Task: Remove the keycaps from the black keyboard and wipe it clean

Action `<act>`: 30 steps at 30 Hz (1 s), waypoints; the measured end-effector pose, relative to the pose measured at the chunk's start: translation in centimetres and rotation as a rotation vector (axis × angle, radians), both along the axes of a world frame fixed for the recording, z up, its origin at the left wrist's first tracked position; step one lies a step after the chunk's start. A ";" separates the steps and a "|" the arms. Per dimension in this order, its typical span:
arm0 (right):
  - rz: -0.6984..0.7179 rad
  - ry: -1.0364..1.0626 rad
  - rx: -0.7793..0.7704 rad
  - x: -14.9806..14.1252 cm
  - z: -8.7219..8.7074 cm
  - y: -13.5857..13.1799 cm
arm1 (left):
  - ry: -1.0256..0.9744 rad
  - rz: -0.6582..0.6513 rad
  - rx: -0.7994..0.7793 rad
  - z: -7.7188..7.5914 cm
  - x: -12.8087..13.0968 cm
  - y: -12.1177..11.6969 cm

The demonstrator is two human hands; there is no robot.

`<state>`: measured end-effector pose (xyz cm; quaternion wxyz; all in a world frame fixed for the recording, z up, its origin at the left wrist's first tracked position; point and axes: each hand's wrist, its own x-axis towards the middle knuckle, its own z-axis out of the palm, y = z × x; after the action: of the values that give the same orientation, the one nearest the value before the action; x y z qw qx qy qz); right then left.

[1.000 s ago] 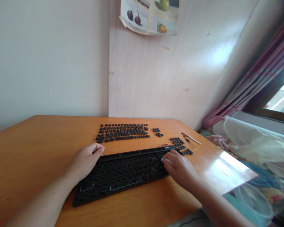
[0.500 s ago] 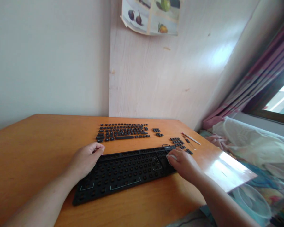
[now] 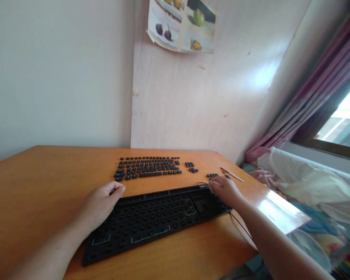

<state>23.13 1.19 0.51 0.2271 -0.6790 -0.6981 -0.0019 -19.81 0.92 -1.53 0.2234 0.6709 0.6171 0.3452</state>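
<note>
A: Where is the keyboard (image 3: 160, 217)?
B: It lies flat on the table (image 3: 46, 179), a bit crooked, and its right end is farther away. It is black, with rows of little bumps where keys can sit.

A: What is the left hand (image 3: 103, 200) doing?
B: It is curled up like a loose fist, with the thumb by the bent fingers. It is over the keyboard's top left part. I can't tell if it grips the edge. Its arm slants up from the bottom left.

A: And the right hand (image 3: 226, 190)?
B: It is over the far right end, knuckles up. Its fingers are bent and pinch a pale thing (image 3: 212, 186), too blurry to name. Its arm reaches in from the bottom right, over a thin black wire (image 3: 241, 224).

A: What is behind the keyboard?
B: Lots of loose black keys (image 3: 148, 168) in neat rows, with one long key (image 3: 150, 174) in front. Small bunches of keys (image 3: 189, 165) sit to the right, and some are just by the right hand. Near those is a thin white stick (image 3: 232, 174).

A: And farther off?
B: Fruit pictures (image 3: 182, 27) on the wall, and a pink curtain (image 3: 303, 101) by the window (image 3: 341, 120).
</note>
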 end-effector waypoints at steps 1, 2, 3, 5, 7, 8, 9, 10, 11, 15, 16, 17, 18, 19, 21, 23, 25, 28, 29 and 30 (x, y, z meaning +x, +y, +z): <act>-0.022 -0.013 -0.003 0.4 0.1 0.6 | -0.001 0.004 -0.001 0.1 0.0 0.0; -0.043 -0.028 -0.007 0.8 0.2 1.0 | -0.002 0.008 -0.001 0.1 0.1 0.0; -0.062 -0.043 -0.013 0.9 0.2 1.4 | 0.000 0.011 -0.001 0.1 0.1 0.0; -0.084 -0.073 -0.025 0.8 0.1 1.9 | 0.002 0.010 -0.001 0.0 0.0 0.1; -0.082 -0.098 -0.033 0.1 0.0 2.2 | 0.004 0.004 -0.003 -0.2 0.0 0.2; -0.070 -0.108 -0.037 -0.4 -0.1 2.2 | 0.004 0.002 -0.005 -0.2 -0.1 0.2; -0.051 -0.116 -0.042 -1.0 -0.1 2.2 | 0.004 -0.002 -0.007 -0.3 -0.1 0.2; -0.026 -0.121 -0.047 -1.6 -0.2 2.2 | 0.005 -0.003 -0.008 -0.3 -0.1 0.2; 0.004 -0.125 -0.057 -2.2 -0.2 2.2 | 0.007 -0.001 -0.011 -0.2 -0.1 0.2; 0.066 -0.137 -0.081 -2.9 0.1 2.3 | 0.013 0.012 -0.019 0.0 0.0 0.1; 0.053 -0.140 -0.083 -2.5 0.1 2.3 | 0.014 0.011 -0.017 0.0 0.0 0.0; 0.031 -0.142 -0.083 -2.0 0.2 2.4 | 0.014 0.009 -0.013 0.0 0.0 0.0; 0.003 -0.145 -0.087 -1.3 0.2 2.4 | 0.013 0.006 -0.009 0.0 0.0 0.0; -0.023 -0.148 -0.091 -0.6 0.2 2.5 | 0.008 0.004 -0.006 -0.1 0.0 0.1; -0.060 -0.148 -0.097 0.7 0.2 2.6 | -0.013 0.008 -0.003 -0.1 0.0 0.1; -0.067 -0.143 -0.095 1.3 0.0 2.7 | -0.053 0.034 -0.006 -0.1 0.1 0.1; -0.049 -0.135 -0.087 1.0 -0.3 2.9 | -0.107 0.071 -0.003 -0.2 0.1 0.1; 0.015 -0.118 -0.072 -0.8 -0.5 3.0 | -0.187 0.093 0.015 -0.4 0.1 0.1; 0.041 -0.112 -0.069 -1.5 -0.5 2.9 | -0.207 0.093 0.016 -0.5 0.0 0.2; 0.068 -0.106 -0.065 -2.3 -0.5 2.8 | -0.227 0.093 0.016 -0.6 0.0 0.2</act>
<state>20.82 4.02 0.03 0.1677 -0.6610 -0.7314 -0.0073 -19.80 1.11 -2.14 0.2701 0.5998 0.6157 0.4339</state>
